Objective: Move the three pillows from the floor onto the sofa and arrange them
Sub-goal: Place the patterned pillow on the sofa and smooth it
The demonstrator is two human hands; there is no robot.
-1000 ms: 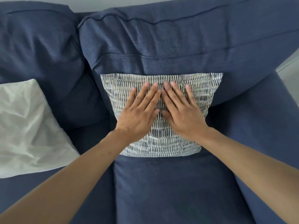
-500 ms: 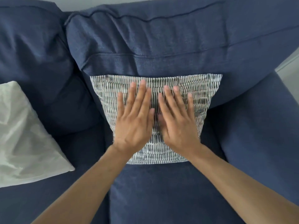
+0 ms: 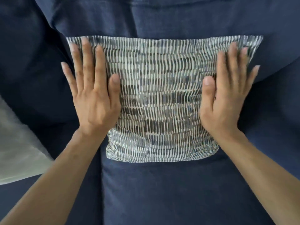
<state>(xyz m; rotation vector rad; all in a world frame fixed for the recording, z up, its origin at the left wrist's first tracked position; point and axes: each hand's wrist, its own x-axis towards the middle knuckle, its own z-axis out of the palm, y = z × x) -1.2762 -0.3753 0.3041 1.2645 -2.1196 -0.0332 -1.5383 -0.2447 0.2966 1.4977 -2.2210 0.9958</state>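
Note:
A pillow with a grey and white dashed pattern [image 3: 159, 98] leans upright against the back cushion of the navy sofa [image 3: 162, 192]. My left hand [image 3: 92, 95] lies flat on the pillow's left side, fingers spread and pointing up. My right hand [image 3: 225, 98] lies flat on its right side in the same way. Neither hand grips anything. A white pillow [image 3: 17, 151] rests on the sofa seat at the left edge, only partly in view. A third pillow is not in view.
The sofa's dark blue back cushions [image 3: 178, 18] fill the top of the view. A seam between two seat cushions [image 3: 102, 184] runs down below the patterned pillow.
Both hands slid apart from the middle of the patterned pillow to its left and right sides. The view has moved closer to the pillow, and the white pillow has shifted further left.

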